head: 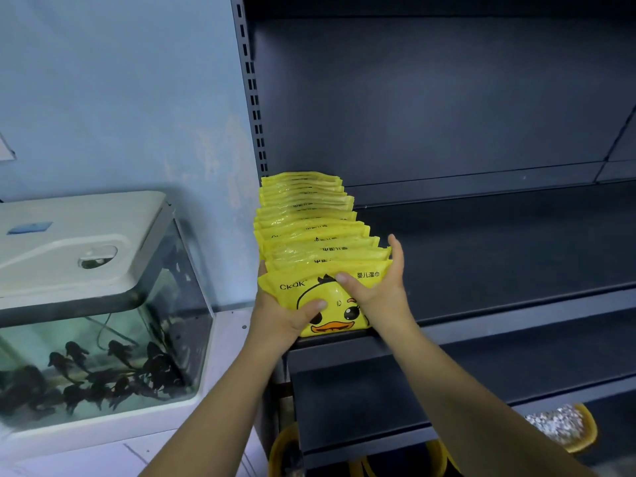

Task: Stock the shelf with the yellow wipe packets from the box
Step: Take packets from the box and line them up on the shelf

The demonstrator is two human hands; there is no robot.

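Both arms reach up to the dark shelf [481, 242]; left hand [278, 318] and right hand [380, 287] grip the front duck-faced wipe packet [309, 290], fingers curled round its sides; the packet row [309, 218] runs toward 12 o'clock; fish tank [103, 304] at 9 o'clock.

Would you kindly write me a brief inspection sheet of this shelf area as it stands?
Surface: dark shelf, bare to the right of the row.
Job's things: row of yellow wipe packets upright at the shelf's left end; front packet shows a duck face.
Clutter: yellow containers below.
Grippers: left hand and right hand hold the front packet.
Cables: thin cable inside the tank.
Surroundings: fish tank with dark fish, blue wall.
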